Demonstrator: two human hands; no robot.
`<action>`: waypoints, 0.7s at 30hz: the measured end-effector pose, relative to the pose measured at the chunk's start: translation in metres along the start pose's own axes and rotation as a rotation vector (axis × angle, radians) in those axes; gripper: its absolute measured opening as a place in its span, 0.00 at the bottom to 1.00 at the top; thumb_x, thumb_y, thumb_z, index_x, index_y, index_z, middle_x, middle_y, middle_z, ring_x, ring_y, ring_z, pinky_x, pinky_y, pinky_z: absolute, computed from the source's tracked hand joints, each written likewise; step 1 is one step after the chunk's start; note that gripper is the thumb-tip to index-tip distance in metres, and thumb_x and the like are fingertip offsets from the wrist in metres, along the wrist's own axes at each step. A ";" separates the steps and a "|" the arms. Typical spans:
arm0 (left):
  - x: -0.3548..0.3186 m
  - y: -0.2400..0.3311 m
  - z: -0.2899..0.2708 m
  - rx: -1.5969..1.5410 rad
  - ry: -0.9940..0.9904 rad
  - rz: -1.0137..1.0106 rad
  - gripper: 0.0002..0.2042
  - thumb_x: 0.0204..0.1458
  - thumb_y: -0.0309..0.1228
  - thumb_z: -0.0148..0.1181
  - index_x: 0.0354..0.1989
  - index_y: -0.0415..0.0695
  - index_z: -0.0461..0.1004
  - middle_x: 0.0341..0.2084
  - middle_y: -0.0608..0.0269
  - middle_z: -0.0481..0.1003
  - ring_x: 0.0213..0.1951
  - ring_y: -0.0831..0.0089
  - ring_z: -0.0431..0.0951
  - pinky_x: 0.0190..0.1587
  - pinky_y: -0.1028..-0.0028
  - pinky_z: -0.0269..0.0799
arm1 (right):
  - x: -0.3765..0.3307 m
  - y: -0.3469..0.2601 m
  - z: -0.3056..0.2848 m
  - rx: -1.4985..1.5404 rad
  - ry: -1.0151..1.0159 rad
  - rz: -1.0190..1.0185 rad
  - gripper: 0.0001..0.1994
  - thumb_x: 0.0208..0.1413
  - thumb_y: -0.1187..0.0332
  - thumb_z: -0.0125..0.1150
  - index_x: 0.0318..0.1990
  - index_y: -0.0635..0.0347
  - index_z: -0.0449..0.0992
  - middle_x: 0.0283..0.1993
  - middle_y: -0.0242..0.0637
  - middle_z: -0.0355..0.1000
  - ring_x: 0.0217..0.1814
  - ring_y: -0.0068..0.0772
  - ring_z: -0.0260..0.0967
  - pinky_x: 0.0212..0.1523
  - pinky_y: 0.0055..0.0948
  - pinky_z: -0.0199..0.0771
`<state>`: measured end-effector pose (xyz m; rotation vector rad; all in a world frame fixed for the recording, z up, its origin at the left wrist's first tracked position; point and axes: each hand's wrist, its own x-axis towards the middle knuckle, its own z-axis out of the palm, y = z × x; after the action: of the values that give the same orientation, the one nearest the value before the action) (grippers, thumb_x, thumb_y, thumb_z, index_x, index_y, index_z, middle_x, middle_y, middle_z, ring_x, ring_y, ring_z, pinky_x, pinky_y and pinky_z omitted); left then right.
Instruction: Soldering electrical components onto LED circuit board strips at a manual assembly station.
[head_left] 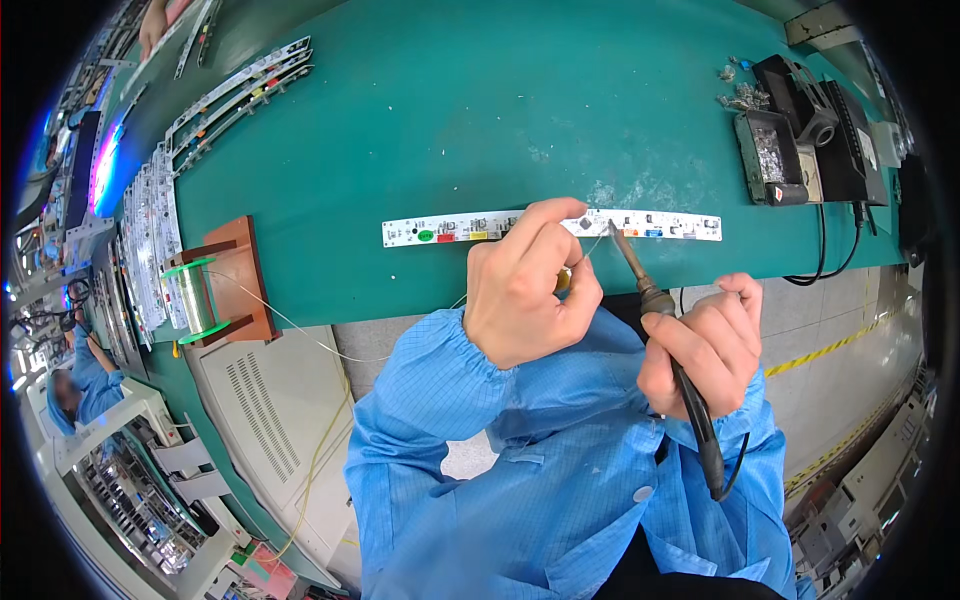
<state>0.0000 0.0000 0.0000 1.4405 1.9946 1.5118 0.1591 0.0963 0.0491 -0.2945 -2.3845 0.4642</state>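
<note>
A long, narrow white circuit board [670,226] lies across the green mat near its front edge, with small coloured parts along it. My right hand [708,350] is closed round the black handle of a soldering iron [637,267], whose tip meets the board right of its middle, beside a small dark square chip. Over the board's middle, my left hand [530,280] is closed with thin solder wire [594,247] coming out of its fingers toward the iron's tip. Some of the board is hidden behind this hand.
A solder spool [190,298] sits on a brown wooden stand [240,280] at the left. Several circuit boards [150,230] are stacked beyond it. Far right stand a soldering station [855,140] and a small black tray [768,155]. Another person [85,385] is at far left.
</note>
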 end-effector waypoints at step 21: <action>-0.001 0.000 0.002 0.019 0.017 0.025 0.07 0.38 0.15 0.58 0.20 0.38 0.65 0.39 0.48 0.76 0.14 0.80 0.70 0.14 0.78 0.62 | 0.001 0.005 -0.018 -0.014 0.056 0.063 0.07 0.35 0.75 0.59 0.27 0.58 0.77 0.16 0.29 0.61 0.19 0.27 0.58 0.44 0.40 0.64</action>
<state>0.0019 0.0000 -0.0008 1.4705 2.0130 1.5250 0.1709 0.1056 0.0601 -0.3852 -2.3303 0.4622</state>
